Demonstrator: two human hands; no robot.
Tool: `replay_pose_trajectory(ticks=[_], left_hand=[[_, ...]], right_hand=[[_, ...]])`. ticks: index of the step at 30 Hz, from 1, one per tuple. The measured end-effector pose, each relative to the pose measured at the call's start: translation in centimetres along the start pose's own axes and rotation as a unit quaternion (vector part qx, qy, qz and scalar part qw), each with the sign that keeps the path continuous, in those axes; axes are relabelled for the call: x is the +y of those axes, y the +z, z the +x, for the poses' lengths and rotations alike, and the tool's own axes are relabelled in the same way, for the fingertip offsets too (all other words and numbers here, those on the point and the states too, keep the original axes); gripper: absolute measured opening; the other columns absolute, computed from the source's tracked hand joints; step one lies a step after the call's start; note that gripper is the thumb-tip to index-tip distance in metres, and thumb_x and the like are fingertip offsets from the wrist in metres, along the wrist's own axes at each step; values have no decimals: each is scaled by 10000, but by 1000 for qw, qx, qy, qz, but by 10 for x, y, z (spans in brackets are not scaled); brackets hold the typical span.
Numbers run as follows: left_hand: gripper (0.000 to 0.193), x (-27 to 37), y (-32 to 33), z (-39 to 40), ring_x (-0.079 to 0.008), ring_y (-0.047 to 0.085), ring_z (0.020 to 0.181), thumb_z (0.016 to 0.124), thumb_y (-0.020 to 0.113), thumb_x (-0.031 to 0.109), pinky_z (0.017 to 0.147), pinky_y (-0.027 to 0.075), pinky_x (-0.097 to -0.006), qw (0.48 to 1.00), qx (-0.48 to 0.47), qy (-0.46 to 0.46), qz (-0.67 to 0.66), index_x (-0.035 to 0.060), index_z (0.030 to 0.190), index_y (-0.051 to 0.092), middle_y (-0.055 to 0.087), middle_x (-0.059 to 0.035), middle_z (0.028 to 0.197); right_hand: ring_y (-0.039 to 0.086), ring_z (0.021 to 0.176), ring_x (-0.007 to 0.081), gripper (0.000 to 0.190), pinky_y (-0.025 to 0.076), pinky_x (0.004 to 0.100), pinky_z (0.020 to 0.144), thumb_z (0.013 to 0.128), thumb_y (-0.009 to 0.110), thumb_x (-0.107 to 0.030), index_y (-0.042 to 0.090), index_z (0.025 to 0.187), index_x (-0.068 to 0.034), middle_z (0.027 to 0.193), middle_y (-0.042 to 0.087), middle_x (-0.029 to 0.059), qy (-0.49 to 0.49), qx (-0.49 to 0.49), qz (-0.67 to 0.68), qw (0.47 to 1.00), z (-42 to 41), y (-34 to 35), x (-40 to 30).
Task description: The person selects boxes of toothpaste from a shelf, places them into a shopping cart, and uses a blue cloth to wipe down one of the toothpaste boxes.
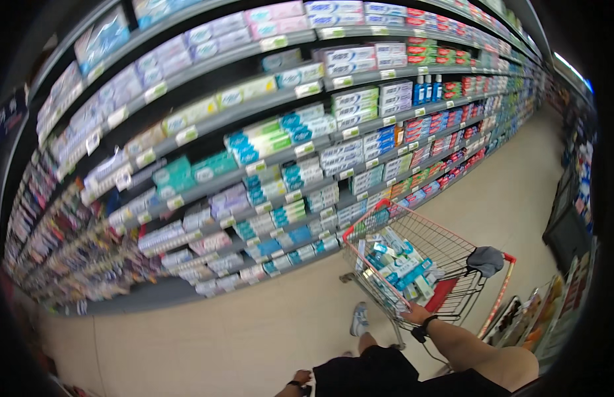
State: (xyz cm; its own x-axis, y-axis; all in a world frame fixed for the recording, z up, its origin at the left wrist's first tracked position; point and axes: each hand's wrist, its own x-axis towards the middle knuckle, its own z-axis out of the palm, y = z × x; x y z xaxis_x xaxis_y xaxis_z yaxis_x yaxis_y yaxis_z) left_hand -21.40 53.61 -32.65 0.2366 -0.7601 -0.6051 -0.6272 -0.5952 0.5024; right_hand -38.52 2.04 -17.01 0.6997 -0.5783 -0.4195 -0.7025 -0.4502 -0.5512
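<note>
My right hand (417,314), with a dark band at the wrist, grips the near side rim of a wire shopping cart (431,226). Inside the cart lies a loose pile of toothpaste boxes (403,265), mostly white and teal. A red panel (443,294) shows beside the pile. A grey cloth cap (485,261) hangs near the cart's red push handle (495,307). Low in the picture, my left hand (302,377) hangs beside my black shorts (364,372), apart from the cart. Its fingers are too small and blurred to tell what they hold.
A long shelf unit (287,193) curves along the aisle, stacked with toothpaste cartons (354,104) and a few blue mouthwash bottles (421,92). Smaller hanging packs (34,213) fill its left end. On the right stand more goods (540,317). Beige floor (197,342) runs between.
</note>
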Motion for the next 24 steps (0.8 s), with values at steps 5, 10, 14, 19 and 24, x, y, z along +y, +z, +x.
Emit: replay_pose_trajectory(ticks=[5, 10, 14, 19, 24], left_hand=[[313, -10, 100, -122, -304, 663, 934, 915, 557, 266, 746, 525, -444, 794, -65, -418, -438, 52, 1139, 606, 672, -165, 935], [389, 45, 123, -150, -342, 612, 992, 904, 611, 284, 850, 484, -432, 710, 19, -397, -582, 3, 1171, 581, 633, -163, 1116], [383, 69, 108, -106, -233, 664, 825, 966, 471, 337, 711, 544, -374, 740, 65, -326, -585, 24, 1135, 615, 672, -122, 1020], [350, 96, 29, -66, -227, 681, 824, 889, 588, 291, 732, 535, -328, 853, 210, -237, -415, 6, 1082, 650, 707, -139, 936], [359, 157, -30, -56, -164, 656, 825, 918, 593, 329, 748, 524, -320, 856, 187, -149, -459, 11, 1083, 618, 687, -101, 907]], right_hand=[[604, 1081, 399, 654, 486, 462, 911, 742, 705, -407, 502, 1267, -73, 1125, 624, 252, 41, 9, -42, 998, -35, -1, -4], [553, 1138, 429, 651, 468, 477, 947, 745, 703, -392, 470, 1282, -108, 1234, 539, 240, 79, -3, -76, 994, -56, 4, 10], [600, 1058, 339, 602, 475, 409, 906, 753, 700, -347, 464, 1270, -151, 1091, 600, 208, 85, -69, -14, 994, -44, 5, 38], [627, 966, 270, 646, 470, 359, 858, 783, 682, -282, 406, 1355, -158, 953, 652, 197, -28, -138, 56, 988, -47, 22, 70], [629, 1042, 376, 610, 483, 429, 919, 845, 591, -359, 436, 1372, -95, 1091, 654, 252, 44, -43, 61, 996, -94, 21, 65]])
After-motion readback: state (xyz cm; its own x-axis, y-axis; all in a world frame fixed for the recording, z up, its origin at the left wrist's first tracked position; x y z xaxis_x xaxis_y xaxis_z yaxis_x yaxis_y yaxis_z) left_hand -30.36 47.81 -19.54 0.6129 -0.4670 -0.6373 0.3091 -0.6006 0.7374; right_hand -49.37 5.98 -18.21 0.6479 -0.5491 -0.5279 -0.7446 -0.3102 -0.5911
